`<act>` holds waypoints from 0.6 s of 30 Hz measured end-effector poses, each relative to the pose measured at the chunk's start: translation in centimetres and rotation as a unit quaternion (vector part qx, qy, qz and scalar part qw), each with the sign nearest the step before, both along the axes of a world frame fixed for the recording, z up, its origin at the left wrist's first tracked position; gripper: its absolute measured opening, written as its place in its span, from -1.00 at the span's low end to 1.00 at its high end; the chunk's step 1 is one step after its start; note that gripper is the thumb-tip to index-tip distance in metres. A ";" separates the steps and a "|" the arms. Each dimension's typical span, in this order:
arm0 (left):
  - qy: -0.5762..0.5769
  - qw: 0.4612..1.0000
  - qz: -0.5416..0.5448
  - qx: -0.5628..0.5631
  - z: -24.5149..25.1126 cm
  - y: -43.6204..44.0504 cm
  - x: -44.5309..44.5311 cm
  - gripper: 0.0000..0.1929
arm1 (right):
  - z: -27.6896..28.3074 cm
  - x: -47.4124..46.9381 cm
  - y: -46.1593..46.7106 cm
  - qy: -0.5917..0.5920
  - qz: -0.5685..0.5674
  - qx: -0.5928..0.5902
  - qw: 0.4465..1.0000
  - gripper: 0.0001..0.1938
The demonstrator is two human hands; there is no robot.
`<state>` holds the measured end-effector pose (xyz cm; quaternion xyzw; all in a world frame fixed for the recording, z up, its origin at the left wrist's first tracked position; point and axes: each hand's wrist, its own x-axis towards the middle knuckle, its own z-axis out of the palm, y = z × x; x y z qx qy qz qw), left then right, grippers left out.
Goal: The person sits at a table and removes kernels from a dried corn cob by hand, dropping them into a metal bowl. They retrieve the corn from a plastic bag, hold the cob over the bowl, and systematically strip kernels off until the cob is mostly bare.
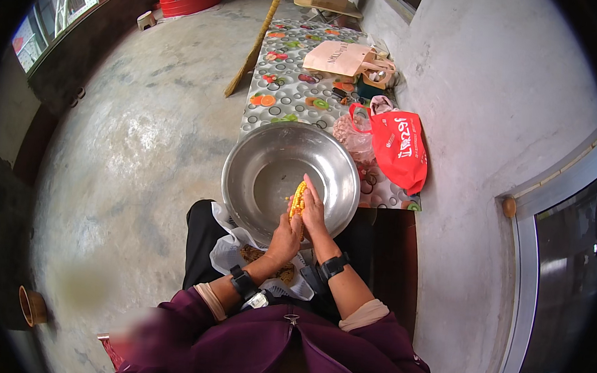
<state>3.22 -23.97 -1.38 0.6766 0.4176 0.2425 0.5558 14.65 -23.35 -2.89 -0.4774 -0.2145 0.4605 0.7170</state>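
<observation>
A yellow corn cob (298,201) is held over the near side of a wide stainless steel basin (243,168). My left hand (285,237) grips its lower end, with the thumb against the kernels. My right hand (315,213) wraps the cob from the right, its fingers pointing away from me. A reddish bare patch shows near the cob's lower part. Few loose bits lie on the basin's floor, too small to name surely. On my lap, partly under my left forearm, a white plastic bag (222,256) holds brownish cobs (251,254).
The basin's far part stands at the end of a long table with a fruit-print cover (284,88). A red bag (398,146), a clear bag of pinkish pieces (350,133) and a pale paper bag (337,58) lie there. A straw broom (255,50) leans on its left edge.
</observation>
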 end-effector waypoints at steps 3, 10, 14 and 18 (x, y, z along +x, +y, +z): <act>0.026 1.000 -0.006 -0.005 -0.7 -0.2 0.0 -0.54 | 0.3 0.0 -0.1 0.000 -0.011 -0.032 0.999 -0.57; -0.068 0.997 -0.009 -0.039 -1.2 0.2 -0.1 -0.58 | 2.1 0.2 -0.9 0.143 0.012 0.009 0.990 -0.47; -0.104 0.979 -0.027 -0.175 -0.8 0.3 -0.4 -0.61 | 1.9 0.1 -1.1 0.165 0.012 0.028 0.986 -0.45; -0.103 0.990 -0.013 -0.099 -1.0 0.2 -0.1 -0.61 | 1.1 -0.5 -0.9 0.023 -0.013 -0.016 1.000 -0.51</act>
